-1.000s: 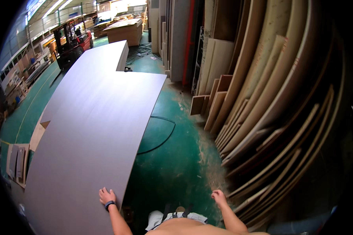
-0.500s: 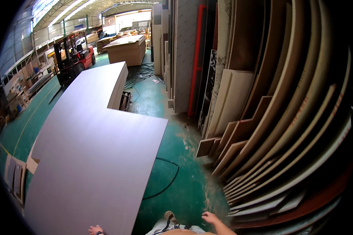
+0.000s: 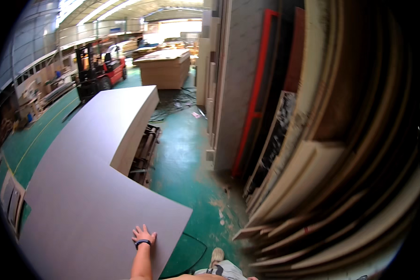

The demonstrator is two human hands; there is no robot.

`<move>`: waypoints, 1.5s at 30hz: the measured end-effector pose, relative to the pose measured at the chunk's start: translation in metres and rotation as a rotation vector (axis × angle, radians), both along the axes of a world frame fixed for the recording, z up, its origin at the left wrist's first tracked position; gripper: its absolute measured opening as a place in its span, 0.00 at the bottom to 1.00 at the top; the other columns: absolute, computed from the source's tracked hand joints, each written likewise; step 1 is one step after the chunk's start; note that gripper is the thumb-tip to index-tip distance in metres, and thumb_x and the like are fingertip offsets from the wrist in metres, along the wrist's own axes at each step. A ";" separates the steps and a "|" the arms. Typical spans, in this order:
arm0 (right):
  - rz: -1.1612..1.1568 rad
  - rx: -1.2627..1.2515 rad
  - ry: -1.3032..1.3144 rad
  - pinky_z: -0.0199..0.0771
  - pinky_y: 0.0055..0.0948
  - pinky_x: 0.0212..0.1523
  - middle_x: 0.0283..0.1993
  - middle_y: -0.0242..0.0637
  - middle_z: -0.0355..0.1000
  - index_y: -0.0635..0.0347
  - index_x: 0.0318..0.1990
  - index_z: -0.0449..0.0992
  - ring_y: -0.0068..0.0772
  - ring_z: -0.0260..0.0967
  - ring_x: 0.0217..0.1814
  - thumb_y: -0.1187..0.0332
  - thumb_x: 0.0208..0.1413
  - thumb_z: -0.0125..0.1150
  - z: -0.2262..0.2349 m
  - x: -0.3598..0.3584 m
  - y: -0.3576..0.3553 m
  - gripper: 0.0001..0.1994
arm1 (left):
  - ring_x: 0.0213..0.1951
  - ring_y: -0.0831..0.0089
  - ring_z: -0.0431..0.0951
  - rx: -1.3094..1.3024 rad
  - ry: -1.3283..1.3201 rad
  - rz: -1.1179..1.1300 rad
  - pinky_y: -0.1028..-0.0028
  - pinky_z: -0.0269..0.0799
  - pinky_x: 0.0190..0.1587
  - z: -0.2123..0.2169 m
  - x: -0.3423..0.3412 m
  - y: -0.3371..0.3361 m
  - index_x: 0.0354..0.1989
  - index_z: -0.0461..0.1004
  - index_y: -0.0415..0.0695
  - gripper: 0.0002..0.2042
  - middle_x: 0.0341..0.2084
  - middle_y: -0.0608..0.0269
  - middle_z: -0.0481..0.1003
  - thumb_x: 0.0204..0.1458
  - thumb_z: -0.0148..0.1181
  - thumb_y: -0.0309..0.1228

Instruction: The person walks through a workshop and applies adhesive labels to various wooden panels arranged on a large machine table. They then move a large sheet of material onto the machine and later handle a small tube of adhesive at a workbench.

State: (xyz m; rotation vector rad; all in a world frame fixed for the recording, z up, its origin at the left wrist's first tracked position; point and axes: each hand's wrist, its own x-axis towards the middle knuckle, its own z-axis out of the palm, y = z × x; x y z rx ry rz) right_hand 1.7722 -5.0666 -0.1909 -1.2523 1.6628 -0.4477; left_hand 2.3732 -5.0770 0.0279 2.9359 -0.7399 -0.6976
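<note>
left hand (image 3: 143, 234) flat on grey board (image 3: 93, 196)

Bare forearm, dark wristband (image 3: 143, 242)

Bare green floor (image 3: 182, 158) forms an open lane between the large grey board (image 3: 93, 196) on the left and the leaning stacked panels (image 3: 322, 186) on the right, with a black cable (image 3: 198, 247) lying across it near the board's corner.

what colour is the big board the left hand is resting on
Pale grey, plain and unpatterned. The board under the left hand shows best in the head view.
</note>
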 end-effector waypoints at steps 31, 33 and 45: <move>1.780 0.064 -0.275 0.67 0.34 0.56 0.56 0.47 0.69 0.63 0.57 0.68 0.40 0.67 0.58 0.61 0.52 0.61 0.137 1.039 -0.432 0.26 | 0.62 0.51 0.59 -0.167 -0.640 1.094 0.51 0.51 0.64 -0.068 0.083 -0.180 0.53 0.71 0.44 0.24 0.59 0.50 0.63 0.46 0.59 0.39; 1.576 0.279 -0.257 0.71 0.32 0.51 0.54 0.46 0.69 0.67 0.58 0.65 0.37 0.69 0.53 0.63 0.54 0.59 0.104 1.099 -0.419 0.26 | 0.60 0.50 0.62 -0.054 -0.705 1.325 0.52 0.56 0.61 -0.067 0.080 -0.172 0.51 0.71 0.43 0.22 0.57 0.49 0.64 0.47 0.58 0.37; 1.362 0.982 0.130 0.69 0.50 0.51 0.48 0.46 0.68 0.59 0.58 0.62 0.47 0.67 0.50 0.49 0.59 0.49 0.056 1.227 -0.363 0.27 | 0.60 0.52 0.61 -1.277 -1.093 3.192 0.58 0.57 0.61 -0.126 0.168 -0.398 0.58 0.65 0.43 0.26 0.59 0.53 0.63 0.56 0.47 0.48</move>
